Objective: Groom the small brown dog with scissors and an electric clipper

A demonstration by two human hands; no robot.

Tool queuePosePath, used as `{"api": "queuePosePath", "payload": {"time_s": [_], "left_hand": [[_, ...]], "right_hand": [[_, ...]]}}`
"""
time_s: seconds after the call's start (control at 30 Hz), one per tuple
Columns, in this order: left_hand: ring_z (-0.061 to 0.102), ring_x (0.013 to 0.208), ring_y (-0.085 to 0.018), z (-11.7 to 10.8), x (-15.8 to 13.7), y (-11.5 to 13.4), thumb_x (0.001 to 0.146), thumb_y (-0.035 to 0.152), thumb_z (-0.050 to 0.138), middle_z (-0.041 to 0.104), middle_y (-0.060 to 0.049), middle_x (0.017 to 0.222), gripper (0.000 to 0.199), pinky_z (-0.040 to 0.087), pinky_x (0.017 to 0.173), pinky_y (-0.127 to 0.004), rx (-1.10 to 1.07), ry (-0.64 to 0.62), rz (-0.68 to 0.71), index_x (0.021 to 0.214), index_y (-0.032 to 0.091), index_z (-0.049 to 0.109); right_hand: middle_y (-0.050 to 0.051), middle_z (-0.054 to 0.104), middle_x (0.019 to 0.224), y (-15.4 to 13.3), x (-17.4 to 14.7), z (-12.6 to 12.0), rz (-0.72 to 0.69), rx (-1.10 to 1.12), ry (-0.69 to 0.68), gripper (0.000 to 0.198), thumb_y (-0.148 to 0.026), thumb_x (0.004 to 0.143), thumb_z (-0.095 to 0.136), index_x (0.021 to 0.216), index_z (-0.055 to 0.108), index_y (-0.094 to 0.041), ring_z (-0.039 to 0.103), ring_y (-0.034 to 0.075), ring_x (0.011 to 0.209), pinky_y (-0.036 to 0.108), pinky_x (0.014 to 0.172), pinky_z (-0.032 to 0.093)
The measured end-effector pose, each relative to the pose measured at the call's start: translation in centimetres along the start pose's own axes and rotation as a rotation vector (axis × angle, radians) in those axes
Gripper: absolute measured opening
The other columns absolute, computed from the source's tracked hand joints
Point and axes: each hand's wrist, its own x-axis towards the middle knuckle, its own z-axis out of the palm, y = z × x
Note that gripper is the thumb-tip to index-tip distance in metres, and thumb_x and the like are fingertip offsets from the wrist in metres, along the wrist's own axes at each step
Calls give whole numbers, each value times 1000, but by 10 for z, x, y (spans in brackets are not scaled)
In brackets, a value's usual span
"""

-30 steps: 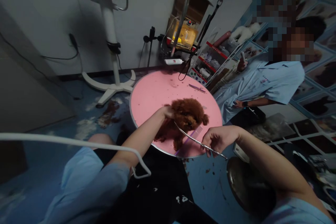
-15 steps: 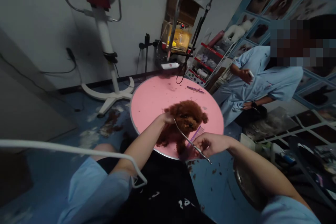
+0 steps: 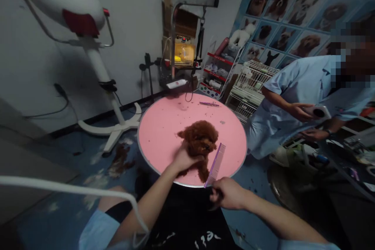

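A curly brown dog [image 3: 202, 133] is on the round pink table [image 3: 161, 125] near its front edge. My left hand [image 3: 187, 159] is closed around the dog's neck and chest, thumb across under its chin. My right hand [image 3: 231, 193] is low at the table's front edge with curled fingers. The scissors [image 3: 215, 204] in it show only as a blurred, dark shape below the fingers. Just above that hand a purple comb [image 3: 216, 164] lies on the table, to the right of the dog. A second slim purple tool [image 3: 209, 104], like scissors, lies farther back.
A metal grooming arm [image 3: 193, 2] with a hanging strap rises behind the table. At left stands a white dryer [image 3: 58, 0] on a wheeled base. A person in a light blue gown [image 3: 295, 82] holds a phone at right. A white cable [image 3: 88, 191] crosses the lower left.
My right hand has drawn the scissors away from the dog's face, down toward me. My left hand has shifted from the side of its head to under its chin. The view has turned right.
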Motion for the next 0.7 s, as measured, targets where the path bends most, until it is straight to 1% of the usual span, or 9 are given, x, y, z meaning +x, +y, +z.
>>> {"api": "queuePosePath", "payload": {"time_s": [0.07, 0.13, 0.2, 0.27, 0.37, 0.47, 0.57, 0.63, 0.7], "left_hand": [[69, 87, -29, 10, -4, -1, 50, 27, 85, 74, -12, 94, 45, 59, 76, -41, 108, 62, 75, 91, 17, 70], [70, 81, -29, 19, 1, 0, 52, 26, 82, 74, -10, 86, 29, 59, 75, -41, 148, 117, 123, 77, 18, 70], [70, 75, -28, 25, 12, -2, 51, 22, 78, 74, -9, 78, 19, 59, 72, -39, 109, 159, 115, 66, 18, 67], [69, 69, -26, 26, 23, -5, 52, 20, 74, 73, -8, 70, 13, 59, 67, -37, 69, 206, 81, 58, 19, 63], [69, 65, -26, 22, 32, -10, 55, 23, 71, 72, -9, 66, 11, 58, 61, -35, 61, 254, 60, 56, 19, 61], [69, 68, -26, 17, 33, -9, 57, 28, 71, 72, -9, 70, 13, 58, 61, -36, 61, 286, 58, 60, 19, 62], [69, 71, -28, 14, 30, -5, 57, 30, 71, 71, -9, 68, 16, 58, 65, -39, 76, 315, 57, 61, 19, 60], [69, 73, -29, 12, 29, -2, 57, 30, 71, 70, -8, 67, 17, 58, 69, -42, 89, 334, 55, 62, 19, 59], [68, 75, -29, 10, 29, -2, 59, 30, 71, 70, -8, 69, 17, 57, 72, -44, 96, 343, 50, 63, 19, 58]], "right_hand": [[12, 73, 81, -2, 8, 13, 236, -168, 191, 27, -39, 88, 56, 84, 69, -15, 69, 23, 77, 32, 76, 45], [18, 74, 91, -1, 17, 20, 420, -228, 261, 39, -48, 91, 52, 89, 68, -13, 71, 29, 86, 36, 81, 45], [20, 74, 97, 3, 22, 22, 553, -172, 290, 43, -53, 89, 53, 93, 67, -13, 71, 32, 90, 37, 78, 46], [19, 73, 99, 6, 20, 25, 653, -57, 332, 41, -52, 86, 57, 98, 63, -13, 70, 32, 92, 36, 74, 47], [18, 72, 101, 12, 12, 31, 776, 96, 394, 41, -47, 83, 59, 106, 56, -14, 70, 31, 94, 35, 72, 47], [17, 70, 101, 22, 6, 44, 788, 262, 494, 40, -42, 78, 63, 105, 52, -15, 68, 30, 94, 34, 73, 46], [9, 68, 82, 33, 2, 60, 676, 472, 630, 23, -38, 75, 62, 82, 51, -20, 66, 26, 85, 31, 68, 45], [3, 60, 66, 35, -2, 70, 601, 561, 668, 26, -43, 77, 58, 69, 43, -23, 63, 22, 72, 29, 61, 44], [0, 53, 59, 32, -7, 79, 533, 623, 684, 33, -50, 80, 52, 65, 34, -25, 59, 20, 63, 28, 54, 43]]}}
